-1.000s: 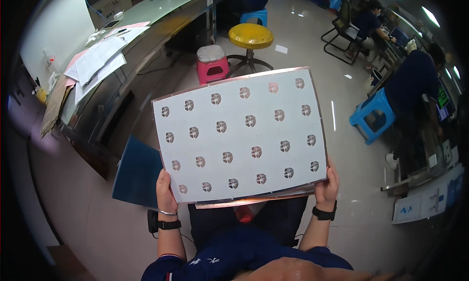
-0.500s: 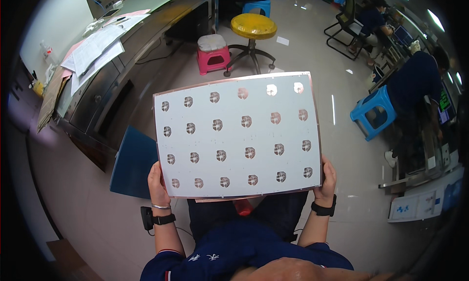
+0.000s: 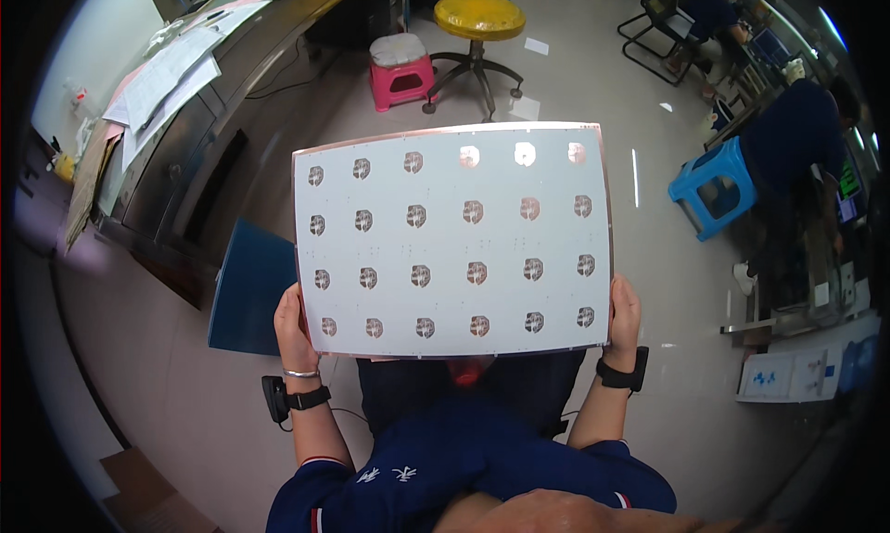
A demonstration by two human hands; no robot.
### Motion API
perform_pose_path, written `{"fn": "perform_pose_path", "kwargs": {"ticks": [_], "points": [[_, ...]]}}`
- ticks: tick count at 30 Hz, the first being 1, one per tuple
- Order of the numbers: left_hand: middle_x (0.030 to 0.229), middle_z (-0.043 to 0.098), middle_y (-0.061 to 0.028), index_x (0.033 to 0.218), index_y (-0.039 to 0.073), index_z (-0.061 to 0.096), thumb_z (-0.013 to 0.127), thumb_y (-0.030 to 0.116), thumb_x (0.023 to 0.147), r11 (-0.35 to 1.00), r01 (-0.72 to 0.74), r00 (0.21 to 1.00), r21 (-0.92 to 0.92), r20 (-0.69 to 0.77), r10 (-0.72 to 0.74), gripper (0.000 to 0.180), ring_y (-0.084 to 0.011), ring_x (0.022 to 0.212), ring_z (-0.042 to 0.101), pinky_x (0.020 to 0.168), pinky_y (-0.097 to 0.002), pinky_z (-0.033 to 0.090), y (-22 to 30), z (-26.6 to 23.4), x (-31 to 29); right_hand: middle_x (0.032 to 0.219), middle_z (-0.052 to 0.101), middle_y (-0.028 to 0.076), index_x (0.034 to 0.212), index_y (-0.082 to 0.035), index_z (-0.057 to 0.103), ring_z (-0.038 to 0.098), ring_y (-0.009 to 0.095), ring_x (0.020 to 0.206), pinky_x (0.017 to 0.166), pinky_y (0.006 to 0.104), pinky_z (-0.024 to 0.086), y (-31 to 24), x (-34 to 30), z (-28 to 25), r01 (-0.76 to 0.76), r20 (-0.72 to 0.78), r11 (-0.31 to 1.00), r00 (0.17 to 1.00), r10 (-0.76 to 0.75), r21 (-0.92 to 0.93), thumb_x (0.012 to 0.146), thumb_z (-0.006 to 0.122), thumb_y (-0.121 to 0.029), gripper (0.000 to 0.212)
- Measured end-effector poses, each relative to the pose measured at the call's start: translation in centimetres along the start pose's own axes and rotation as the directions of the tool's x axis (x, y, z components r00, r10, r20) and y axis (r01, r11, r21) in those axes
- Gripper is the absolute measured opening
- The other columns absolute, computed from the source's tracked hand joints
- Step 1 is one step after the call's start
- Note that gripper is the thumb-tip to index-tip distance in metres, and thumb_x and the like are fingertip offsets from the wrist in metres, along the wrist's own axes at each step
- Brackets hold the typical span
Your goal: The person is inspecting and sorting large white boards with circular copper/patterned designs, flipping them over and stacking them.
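A large white panel (image 3: 445, 246) with copper-coloured edges fills the middle of the view, tilted toward me. Rows of small round circuit-like copper patterns cover its face, and a few at the top right shine brightly. My left hand (image 3: 295, 331) grips the lower left edge, its fingers partly behind the panel. On the lower right edge, my right hand (image 3: 625, 315) holds the same panel, most of its fingers hidden. Below the panel's lower edge, a red thing (image 3: 466, 374) shows over my dark trousers; its kind is unclear.
A dark blue board (image 3: 246, 292) stands left of the panel. Papers (image 3: 171, 79) lie on a long bench at the upper left. A yellow round stool (image 3: 479, 19) and a pink stool (image 3: 400, 74) stand ahead. To the right, a person sits on a blue stool (image 3: 714, 188).
The panel and both hands have moved slightly up in the picture, and the panel's tilt has changed a little. The bright reflection on its top row has shifted left. Both hands keep their hold.
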State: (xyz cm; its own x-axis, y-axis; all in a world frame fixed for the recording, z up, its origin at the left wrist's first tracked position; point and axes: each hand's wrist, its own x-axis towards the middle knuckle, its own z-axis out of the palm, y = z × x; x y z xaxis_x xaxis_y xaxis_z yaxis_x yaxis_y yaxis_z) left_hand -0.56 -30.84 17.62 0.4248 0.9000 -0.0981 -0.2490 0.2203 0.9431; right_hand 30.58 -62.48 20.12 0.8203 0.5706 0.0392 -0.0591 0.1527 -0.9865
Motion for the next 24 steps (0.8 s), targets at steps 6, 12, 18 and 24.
{"fn": "perform_pose_path", "kwargs": {"ticks": [6, 12, 18, 24], "points": [[0.094, 0.060, -0.0048, 0.105, -0.001, 0.057, 0.041, 0.028, 0.095, 0.998, 0.042, 0.999, 0.050, 0.002, -0.042, 0.034, -0.0100, 0.084, 0.056, 0.076, -0.0229, 0.044, 0.3, 0.2, 0.1, 0.093, 0.060, 0.005, 0.113, 0.007, 0.054, 0.054, 0.009, 0.081, 0.072, 0.0216, 0.042, 0.4, 0.2, 0.7, -0.035, -0.061, 0.997, 0.998, 0.031, -0.065, 0.096, 0.039, -0.024, 0.038], [0.098, 0.061, -0.0079, 0.107, -0.003, 0.056, 0.038, 0.032, 0.096, 0.992, 0.087, 0.996, 0.089, -0.005, -0.087, 0.041, -0.0122, 0.088, 0.057, 0.078, -0.0244, 0.045, 0.4, 0.4, 0.1, 0.097, 0.060, 0.007, 0.114, 0.006, 0.055, 0.054, 0.010, 0.084, 0.075, 0.0229, 0.043, 1.0, 0.3, 0.6, -0.082, -0.067, 0.994, 0.995, 0.077, -0.073, 0.096, 0.041, -0.024, 0.037], [0.098, 0.061, -0.0100, 0.109, -0.005, 0.055, 0.035, 0.034, 0.097, 0.997, 0.069, 0.997, 0.025, 0.043, -0.070, 0.045, -0.0122, 0.088, 0.057, 0.079, -0.0243, 0.045, 0.1, 0.0, 0.2, 0.099, 0.060, 0.008, 0.113, 0.007, 0.054, 0.055, 0.011, 0.086, 0.077, 0.0242, 0.044, 1.4, 0.4, 0.6, -0.114, -0.104, 0.984, 0.990, 0.100, -0.140, 0.095, 0.040, -0.021, 0.036], [0.095, 0.062, -0.0093, 0.110, -0.007, 0.054, 0.032, 0.035, 0.097, 0.997, 0.081, 0.996, 0.003, 0.035, -0.081, 0.049, -0.0109, 0.084, 0.058, 0.077, -0.0226, 0.045, 0.2, -0.4, 0.2, 0.099, 0.060, 0.009, 0.114, 0.007, 0.053, 0.056, 0.012, 0.086, 0.077, 0.0246, 0.045, 1.5, 0.3, 1.2, -0.125, -0.063, 0.990, 0.991, 0.121, -0.065, 0.096, 0.040, -0.021, 0.036]]}}
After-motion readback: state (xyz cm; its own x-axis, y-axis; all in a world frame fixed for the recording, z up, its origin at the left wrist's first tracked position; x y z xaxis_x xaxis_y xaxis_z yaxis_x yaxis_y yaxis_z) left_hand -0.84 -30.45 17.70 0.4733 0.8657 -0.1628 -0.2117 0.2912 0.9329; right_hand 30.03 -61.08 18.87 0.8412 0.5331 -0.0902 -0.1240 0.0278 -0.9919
